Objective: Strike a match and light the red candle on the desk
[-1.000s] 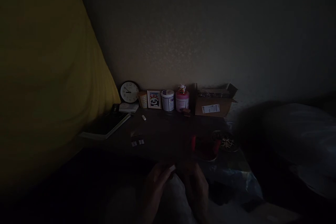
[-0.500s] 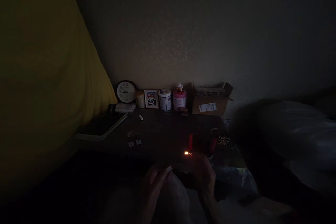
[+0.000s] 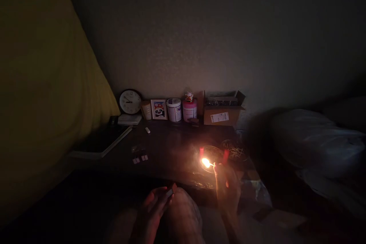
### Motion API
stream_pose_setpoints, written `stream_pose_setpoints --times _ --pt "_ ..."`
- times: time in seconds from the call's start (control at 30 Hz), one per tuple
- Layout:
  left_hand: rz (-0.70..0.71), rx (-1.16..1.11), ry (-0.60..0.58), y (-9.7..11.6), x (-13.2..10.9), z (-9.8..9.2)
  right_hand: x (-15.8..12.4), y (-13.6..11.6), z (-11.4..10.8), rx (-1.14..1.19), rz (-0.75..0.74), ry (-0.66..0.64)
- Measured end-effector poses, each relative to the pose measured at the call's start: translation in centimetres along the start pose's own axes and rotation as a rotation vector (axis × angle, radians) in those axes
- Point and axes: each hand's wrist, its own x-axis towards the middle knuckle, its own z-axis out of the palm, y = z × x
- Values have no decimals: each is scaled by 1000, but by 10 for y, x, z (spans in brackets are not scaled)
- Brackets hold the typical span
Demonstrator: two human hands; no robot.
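While in R hand [image 3: 228,187], lit match [image 3: 211,165] nr L red candle [image 3: 201,151].

Dim home room: 1 clock [image 3: 130,101], 1 panda picture [image 3: 159,109]

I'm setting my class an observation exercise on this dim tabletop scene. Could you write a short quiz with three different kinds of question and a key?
1. Short answer: Which hand holds the thin, pale burning match?

2. True or false: As seen in the picture, the round, white-faced clock with a dark rim stands to the left of the open brown cardboard box.

3. Fill in the missing word: The small white-and-red figurine sits on a pale, cylindrical canister with a ____ lid.

Key:
1. The right hand.
2. True.
3. Pink.
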Motion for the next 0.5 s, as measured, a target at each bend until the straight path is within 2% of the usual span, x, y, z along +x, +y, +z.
stream_pose_setpoints --times 0.03,0.1,0.17,0.33,0.4,0.5 --pt "26 -25 4 -3 2 -5 0 0 0 -5 12 11" --pt "-31 -17 66 -11 7 -15 1 2 0 -16 30 32" --pt "-40 -16 77 -16 10 -22 0 5 1 -17 31 34" --pt "-89 45 116 -11 9 -25 -1 8 1 17 22 13" --pt "-106 84 102 -6 8 -28 -1 8 1 13 51 16" --pt "-87 109 0 -4 5 -36 -1 9 3 29 117 14"
